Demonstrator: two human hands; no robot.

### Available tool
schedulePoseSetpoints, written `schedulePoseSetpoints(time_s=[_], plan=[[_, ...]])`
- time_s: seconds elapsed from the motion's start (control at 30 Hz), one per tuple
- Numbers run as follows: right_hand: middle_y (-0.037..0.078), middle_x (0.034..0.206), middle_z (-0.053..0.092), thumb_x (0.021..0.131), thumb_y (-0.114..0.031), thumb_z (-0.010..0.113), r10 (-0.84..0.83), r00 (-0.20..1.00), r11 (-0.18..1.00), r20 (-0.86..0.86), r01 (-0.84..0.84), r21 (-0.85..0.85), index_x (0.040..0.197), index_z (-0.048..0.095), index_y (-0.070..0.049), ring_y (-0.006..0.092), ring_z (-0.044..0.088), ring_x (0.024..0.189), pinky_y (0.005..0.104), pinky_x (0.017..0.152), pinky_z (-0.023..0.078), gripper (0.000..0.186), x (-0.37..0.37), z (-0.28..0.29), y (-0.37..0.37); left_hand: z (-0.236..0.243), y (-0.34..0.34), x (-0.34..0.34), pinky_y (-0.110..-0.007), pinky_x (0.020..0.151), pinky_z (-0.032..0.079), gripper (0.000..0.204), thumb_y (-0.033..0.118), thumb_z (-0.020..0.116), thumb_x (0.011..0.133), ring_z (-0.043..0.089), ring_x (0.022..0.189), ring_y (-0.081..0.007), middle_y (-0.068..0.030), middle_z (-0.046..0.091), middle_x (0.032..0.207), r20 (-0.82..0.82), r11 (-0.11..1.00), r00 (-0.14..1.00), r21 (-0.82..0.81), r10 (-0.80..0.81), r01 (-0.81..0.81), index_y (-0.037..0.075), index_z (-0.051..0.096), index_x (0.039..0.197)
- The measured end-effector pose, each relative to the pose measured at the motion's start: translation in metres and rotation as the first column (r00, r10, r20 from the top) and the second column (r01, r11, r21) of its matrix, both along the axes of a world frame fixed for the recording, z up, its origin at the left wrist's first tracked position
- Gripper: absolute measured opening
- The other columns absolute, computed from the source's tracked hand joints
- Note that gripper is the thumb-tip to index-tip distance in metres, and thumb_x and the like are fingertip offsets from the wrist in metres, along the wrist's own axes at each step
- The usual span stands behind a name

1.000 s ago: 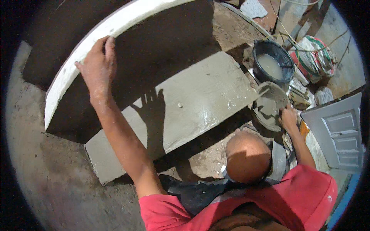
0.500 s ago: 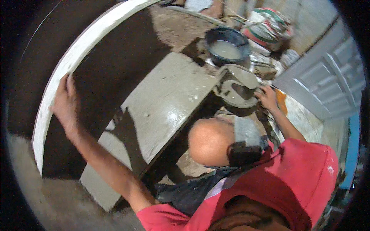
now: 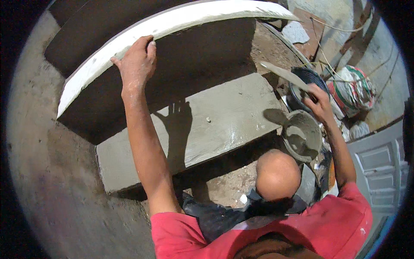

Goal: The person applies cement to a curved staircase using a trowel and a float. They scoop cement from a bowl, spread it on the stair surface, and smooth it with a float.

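Note:
My left hand (image 3: 139,62) lies on the white top edge (image 3: 189,17) of a dark curved step, its fingers spread over the edge and nothing held in them. In my right hand (image 3: 318,102) is a trowel (image 3: 286,75), its grey blade raised and pointing left. The blade hangs in front of a black bucket (image 3: 297,101). Just below that hand sits a smaller mortar-coated bucket (image 3: 317,134), with wet grey mortar in its bottom. Between the hands runs a lower step (image 3: 224,112), coated in smooth wet cement, with my left hand's shadow on it.
My bare knee (image 3: 278,175) is bent near the lower step's front edge. A white, red and green sack (image 3: 351,88) stands behind the buckets. At the right is a grey panelled door (image 3: 384,168). Rough concrete floor (image 3: 47,172) lies at the left.
My view has turned, shifting the steps. My right hand has lifted from the smaller bucket's rim area, and the trowel is now raised above it. My left hand is still at the white edge.

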State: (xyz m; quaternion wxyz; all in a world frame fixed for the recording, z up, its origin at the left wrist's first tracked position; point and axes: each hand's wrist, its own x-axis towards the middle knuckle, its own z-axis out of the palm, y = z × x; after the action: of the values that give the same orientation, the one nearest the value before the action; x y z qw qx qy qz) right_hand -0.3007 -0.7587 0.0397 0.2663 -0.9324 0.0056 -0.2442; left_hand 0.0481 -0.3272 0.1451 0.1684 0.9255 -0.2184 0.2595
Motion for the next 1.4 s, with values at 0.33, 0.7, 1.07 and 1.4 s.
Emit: schedulePoseSetpoints(time_s=[0.33, 0.7, 1.07, 1.4], plan=[[0.01, 0.097, 0.073, 0.099, -0.027, 0.061, 0.492, 0.871, 0.857, 0.014, -0.487, 0.171, 0.126, 0.07, 0.003, 0.0173, 0.068, 0.085, 0.0308, 0.076, 0.055, 0.042, 0.284, 0.029, 0.034, 0.006, 0.001, -0.009, -0.08, 0.12, 0.007, 0.045, 0.019, 0.053, 0.1, 0.06, 0.135, -0.0341, -0.0077, 0.068, 0.141, -0.034, 1.0, 0.999, 0.015, -0.001, 0.002, 0.024, 0.062, 0.143], [0.017, 0.092, 0.073, 0.097, -0.024, 0.068, 0.284, 0.929, 0.946, 0.235, -0.311, 0.086, 0.109, 0.072, 0.003, 0.029, 0.072, 0.081, 0.0396, 0.076, 0.056, 0.03, 0.26, -0.044, 0.082, 0.013, 0.004, 0.0, -0.078, 0.12, 0.009, 0.05, 0.017, 0.047, 0.098, 0.06, 0.134, -0.0351, -0.0114, 0.07, 0.136, -0.072, 0.997, 0.997, 0.069, 0.02, -0.015, 0.027, 0.061, 0.145], [0.012, 0.081, 0.068, 0.098, -0.026, 0.062, -0.012, 0.932, 0.897, 0.361, -0.149, 0.416, 0.097, 0.069, 0.003, 0.018, 0.064, 0.075, 0.0352, 0.069, 0.052, 0.03, 0.27, -0.051, 0.037, 0.01, 0.004, -0.003, -0.078, 0.121, 0.006, 0.049, 0.017, 0.046, 0.099, 0.062, 0.132, -0.034, -0.0089, 0.071, 0.135, -0.065, 0.999, 0.998, 0.051, 0.016, -0.012, 0.027, 0.061, 0.145], [0.014, 0.079, 0.065, 0.097, -0.022, 0.063, 0.096, 0.882, 0.97, 0.461, -0.188, 0.157, 0.095, 0.066, 0.003, 0.0212, 0.063, 0.073, 0.0374, 0.069, 0.051, 0.026, 0.248, -0.047, 0.066, 0.012, 0.0, -0.002, -0.078, 0.121, 0.007, 0.047, 0.019, 0.046, 0.099, 0.064, 0.129, -0.034, -0.0104, 0.074, 0.126, -0.044, 0.998, 0.999, 0.056, 0.015, -0.012, 0.025, 0.064, 0.142]])
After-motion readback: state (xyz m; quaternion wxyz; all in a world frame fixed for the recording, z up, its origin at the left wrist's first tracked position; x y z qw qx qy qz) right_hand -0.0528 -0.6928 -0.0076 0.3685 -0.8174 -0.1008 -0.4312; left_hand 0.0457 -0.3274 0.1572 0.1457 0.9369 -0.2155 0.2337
